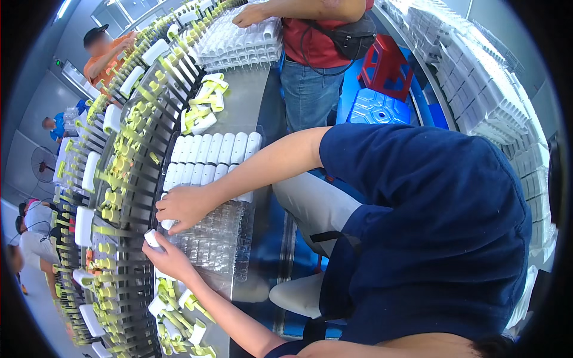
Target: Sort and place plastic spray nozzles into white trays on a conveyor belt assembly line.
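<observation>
Left hand (169,259) pinches 1 white casing (152,240) beside left edge of clear tray (209,241). Right hand (192,206) over same edge, fingers bent; cannot tell if gripping. Tray on table (246,98).

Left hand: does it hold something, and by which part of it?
The left hand holds a small white piece between thumb and fingers, by the end nearer the palm; its outer end shows.

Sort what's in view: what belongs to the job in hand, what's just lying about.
Seemingly the job:
white piece in the left hand
rows of white pieces
clear plastic tray by the right hand
yellow-green and white parts

Seemingly just about:
blue stool
red stool
fan
</observation>
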A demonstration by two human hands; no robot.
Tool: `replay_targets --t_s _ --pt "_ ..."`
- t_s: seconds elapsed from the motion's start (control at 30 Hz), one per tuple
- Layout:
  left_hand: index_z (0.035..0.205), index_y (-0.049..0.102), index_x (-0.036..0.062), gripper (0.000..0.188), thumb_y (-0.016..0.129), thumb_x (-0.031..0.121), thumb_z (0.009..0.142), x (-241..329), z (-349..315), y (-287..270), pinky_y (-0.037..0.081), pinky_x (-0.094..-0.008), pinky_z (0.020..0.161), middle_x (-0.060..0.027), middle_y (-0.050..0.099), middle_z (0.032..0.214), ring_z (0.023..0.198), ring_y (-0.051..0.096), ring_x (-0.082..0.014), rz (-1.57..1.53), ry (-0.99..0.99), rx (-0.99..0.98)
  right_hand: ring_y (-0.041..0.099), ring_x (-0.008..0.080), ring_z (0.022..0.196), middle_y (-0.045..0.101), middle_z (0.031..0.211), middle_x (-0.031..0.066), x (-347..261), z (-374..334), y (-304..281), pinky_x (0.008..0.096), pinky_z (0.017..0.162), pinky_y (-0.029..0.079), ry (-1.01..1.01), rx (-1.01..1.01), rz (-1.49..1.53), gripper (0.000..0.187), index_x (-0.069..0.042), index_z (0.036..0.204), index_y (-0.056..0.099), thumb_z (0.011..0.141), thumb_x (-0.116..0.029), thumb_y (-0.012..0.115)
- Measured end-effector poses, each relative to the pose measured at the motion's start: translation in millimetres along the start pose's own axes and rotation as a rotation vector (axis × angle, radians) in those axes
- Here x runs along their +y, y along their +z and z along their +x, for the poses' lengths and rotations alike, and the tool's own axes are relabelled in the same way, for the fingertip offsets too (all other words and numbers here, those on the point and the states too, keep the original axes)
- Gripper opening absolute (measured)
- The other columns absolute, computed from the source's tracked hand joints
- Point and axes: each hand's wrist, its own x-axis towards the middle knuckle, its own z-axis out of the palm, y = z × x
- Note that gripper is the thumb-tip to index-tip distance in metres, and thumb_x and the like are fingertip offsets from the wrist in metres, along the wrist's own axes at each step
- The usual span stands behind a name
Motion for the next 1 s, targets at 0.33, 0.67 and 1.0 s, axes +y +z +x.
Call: replay_targets --t_s 0.33,0.67,1.0 --pt "0.114 0.055 -0.0007 0.039 0.054 0.034 0.096 1.0 -1.9 0.4 0.047 -0.0427 0.081 -0.0197 0.063 0.107 0.096 0.062 -0.0363 0.016 0.046 0.034 0.062 0.0311 0.079 0.058 0.091 0.0130 -1.2 0.0 0.3 0.0435 0.067 0.051 0.008 -0.004 -0.013 0.043 -0.006 0.097 0.061 0.081 -0.045 0.063" --pt "0.114 0.055 -0.0016 0.041 0.054 0.035 0.096 -0.5 -0.6 1.4 0.047 -0.0424 0.080 -0.0200 0.063 0.107 0.095 0.062 -0.0366 0.015 0.047 0.029 0.062 0.0313 0.078 0.058 0.089 0.0128 -0.9 -0.8 0.9 0.0433 0.066 0.050 0.006 -0.003 -0.028 0.043 -0.005 0.095 0.060 0.081 -0.046 0.063" --pt "0.116 0.054 -0.0016 0.041 0.054 0.034 0.096 3.1 -2.6 0.1 0.047 -0.0420 0.081 -0.0204 0.063 0.107 0.096 0.061 -0.0363 0.008 0.030 0.023 0.062 0.0313 0.077 0.058 0.088 0.0132 -1.4 -0.6 1.1 0.0431 0.067 0.050 -0.024 0.010 -0.044 0.042 -0.005 0.094 0.060 0.083 -0.045 0.062"
